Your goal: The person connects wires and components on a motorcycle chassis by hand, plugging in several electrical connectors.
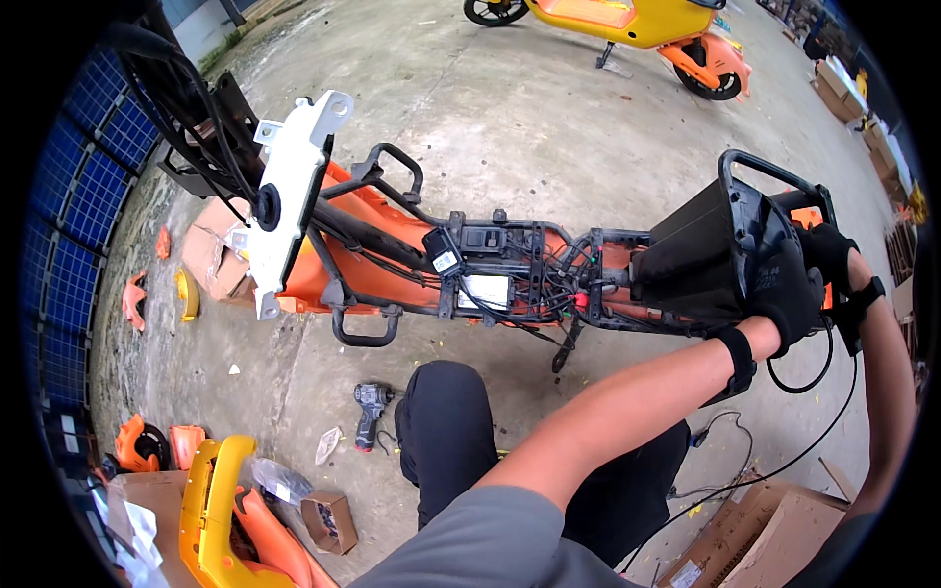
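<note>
My left hand (784, 304), in a black glove, grips the right end of a black plastic bin (691, 255) mounted on a scooter frame (603, 316). My right hand (826, 253), also gloved, is closed just behind it beside an orange part (806, 220); what it holds is unclear. A black looped rail (755, 161) rises over the bin. Wiring and small modules (483, 291) sit along the frame's middle, above orange body panels (402, 240). A white bracket plate (288, 186) stands at the left end. Black cables hang below my hands.
A cordless driver (371, 407) lies on the concrete floor (470, 118) beside my knee. Orange and yellow panels (206, 500) and cardboard (755, 534) lie at the lower corners. A yellow scooter (613, 24) stands behind. A blue mesh barrier (78, 216) runs along the left.
</note>
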Tool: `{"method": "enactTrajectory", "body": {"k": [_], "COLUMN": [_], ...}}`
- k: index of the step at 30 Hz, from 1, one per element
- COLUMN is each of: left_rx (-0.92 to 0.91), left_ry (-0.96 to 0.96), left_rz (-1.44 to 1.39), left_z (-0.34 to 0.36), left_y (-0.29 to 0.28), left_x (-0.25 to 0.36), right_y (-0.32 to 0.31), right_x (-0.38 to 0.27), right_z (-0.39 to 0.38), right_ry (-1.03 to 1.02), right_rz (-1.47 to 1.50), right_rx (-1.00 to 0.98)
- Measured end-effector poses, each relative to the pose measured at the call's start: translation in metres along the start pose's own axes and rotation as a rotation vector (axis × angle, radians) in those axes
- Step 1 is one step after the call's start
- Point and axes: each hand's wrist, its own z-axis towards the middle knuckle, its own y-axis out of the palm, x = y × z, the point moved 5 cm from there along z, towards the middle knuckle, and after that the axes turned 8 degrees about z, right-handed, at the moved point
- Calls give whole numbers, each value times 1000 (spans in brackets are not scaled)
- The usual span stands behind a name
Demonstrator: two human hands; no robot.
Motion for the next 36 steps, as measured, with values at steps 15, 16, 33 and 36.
{"method": "enactTrajectory", "body": {"k": [15,16,33,36], "left_rx": [107,124,-64,-51], "left_ry": [6,-26,-42,-46], "left_rz": [45,84,-156,-117], "left_z": [4,9,-4,0], "left_y": [18,4,11,9], "left_x": [4,-21,13,13], "right_y": [-10,13,8,10], "right_x": [38,29,27,18], "right_z": [-21,13,-28,-23], "right_ry": [-64,-129,-65,-96], "right_rz": [-112,-62,-113,-128], "right_rx": [104,59,23,8]}}
